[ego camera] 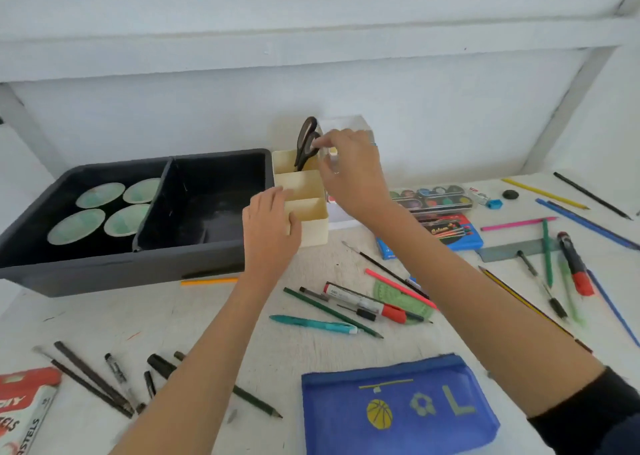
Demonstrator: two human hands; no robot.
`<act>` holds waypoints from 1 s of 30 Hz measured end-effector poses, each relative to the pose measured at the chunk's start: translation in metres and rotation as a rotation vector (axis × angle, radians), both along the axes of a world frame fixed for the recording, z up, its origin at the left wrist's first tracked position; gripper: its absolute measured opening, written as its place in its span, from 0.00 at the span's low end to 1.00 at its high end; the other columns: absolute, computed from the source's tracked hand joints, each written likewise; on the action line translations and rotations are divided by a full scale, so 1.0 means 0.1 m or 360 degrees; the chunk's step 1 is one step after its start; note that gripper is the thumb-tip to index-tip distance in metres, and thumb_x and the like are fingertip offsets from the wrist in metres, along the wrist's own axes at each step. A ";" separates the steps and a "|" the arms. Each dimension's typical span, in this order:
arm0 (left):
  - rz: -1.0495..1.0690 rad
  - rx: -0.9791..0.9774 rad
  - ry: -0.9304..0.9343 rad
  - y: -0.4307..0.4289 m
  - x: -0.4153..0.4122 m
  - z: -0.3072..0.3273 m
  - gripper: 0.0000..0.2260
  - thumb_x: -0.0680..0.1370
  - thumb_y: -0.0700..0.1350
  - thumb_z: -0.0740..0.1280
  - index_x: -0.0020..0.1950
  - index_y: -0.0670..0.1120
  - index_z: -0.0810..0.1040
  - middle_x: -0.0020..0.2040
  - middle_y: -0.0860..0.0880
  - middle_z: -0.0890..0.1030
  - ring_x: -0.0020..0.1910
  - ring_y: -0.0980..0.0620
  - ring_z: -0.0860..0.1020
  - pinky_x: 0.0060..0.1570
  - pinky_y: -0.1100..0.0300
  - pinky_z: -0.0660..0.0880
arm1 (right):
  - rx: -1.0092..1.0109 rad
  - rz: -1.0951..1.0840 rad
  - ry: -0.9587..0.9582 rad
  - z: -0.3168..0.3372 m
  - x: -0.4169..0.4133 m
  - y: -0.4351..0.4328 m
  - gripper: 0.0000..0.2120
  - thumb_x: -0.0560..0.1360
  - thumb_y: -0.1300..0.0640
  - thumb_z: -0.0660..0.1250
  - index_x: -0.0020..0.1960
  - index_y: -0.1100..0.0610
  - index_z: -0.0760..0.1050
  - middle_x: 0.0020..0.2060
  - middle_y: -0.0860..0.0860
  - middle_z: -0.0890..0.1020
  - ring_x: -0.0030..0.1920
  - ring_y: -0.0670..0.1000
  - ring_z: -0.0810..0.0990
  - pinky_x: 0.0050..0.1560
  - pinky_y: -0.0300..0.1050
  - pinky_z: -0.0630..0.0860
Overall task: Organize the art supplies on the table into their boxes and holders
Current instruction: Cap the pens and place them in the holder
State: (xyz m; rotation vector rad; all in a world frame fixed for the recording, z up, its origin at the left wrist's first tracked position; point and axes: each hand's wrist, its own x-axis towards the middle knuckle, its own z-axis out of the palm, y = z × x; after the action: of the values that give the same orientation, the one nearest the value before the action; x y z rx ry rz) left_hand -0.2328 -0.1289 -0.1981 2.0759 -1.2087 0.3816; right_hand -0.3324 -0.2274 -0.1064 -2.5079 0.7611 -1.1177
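A cream holder (313, 208) with three compartments stands on the table beside the grey bin. Black-handled scissors (306, 144) stand blades-down in its far compartment. My right hand (349, 170) pinches the scissors' handle from the right. My left hand (270, 226) grips the holder's near left wall, fingers curled over its rim. Pens, pencils and markers (360, 307) lie scattered on the table in front of the holder.
A grey two-part bin (114, 267) with several pale dishes (100, 212) sits at the left. A paint palette (433, 196), a blue pencil box (460, 236), a ruler (512, 250) and loose pencils lie at the right. A blue zip pouch (398, 406) lies near me; a pastels pack (24, 409) at bottom left.
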 end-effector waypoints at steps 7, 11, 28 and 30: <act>-0.0778 0.0287 -0.0074 0.15 -0.66 -0.47 0.08 0.75 0.46 0.67 0.53 0.48 0.80 0.52 0.53 0.80 0.54 0.53 0.73 0.51 0.65 0.59 | 0.0292 -0.0183 -0.0134 -0.58 -0.67 0.45 0.11 0.73 0.64 0.61 0.52 0.57 0.78 0.48 0.51 0.81 0.52 0.55 0.74 0.55 0.56 0.71; -0.1088 0.0502 -0.0106 0.21 -0.80 -0.59 0.14 0.75 0.57 0.62 0.50 0.50 0.81 0.49 0.54 0.80 0.50 0.54 0.73 0.47 0.66 0.58 | 0.0419 -0.0304 -0.0158 -0.83 -1.03 0.61 0.11 0.73 0.67 0.61 0.52 0.57 0.78 0.47 0.51 0.81 0.51 0.54 0.75 0.54 0.56 0.72; -0.0889 0.0304 -0.0329 0.05 -1.35 -0.35 0.08 0.74 0.39 0.70 0.53 0.42 0.79 0.45 0.46 0.79 0.40 0.46 0.78 0.39 0.54 0.71 | 0.0770 -0.0641 -0.0168 -1.17 -2.21 0.45 0.13 0.74 0.68 0.60 0.53 0.56 0.79 0.49 0.49 0.81 0.52 0.49 0.76 0.53 0.43 0.74; -0.0900 0.0231 -0.0107 -0.07 -1.53 -0.25 0.08 0.78 0.42 0.64 0.56 0.42 0.77 0.48 0.49 0.77 0.43 0.49 0.75 0.43 0.57 0.69 | 0.0759 -0.0731 -0.0176 -1.17 -2.40 0.28 0.13 0.74 0.67 0.60 0.52 0.56 0.79 0.48 0.49 0.81 0.50 0.49 0.76 0.52 0.45 0.75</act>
State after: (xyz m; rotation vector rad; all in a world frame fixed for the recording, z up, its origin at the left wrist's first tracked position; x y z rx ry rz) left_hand -0.3859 -0.1363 -0.2229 1.7411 -1.8343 0.0984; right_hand -0.5720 -0.1997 -0.2231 -1.9083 1.4263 -1.0377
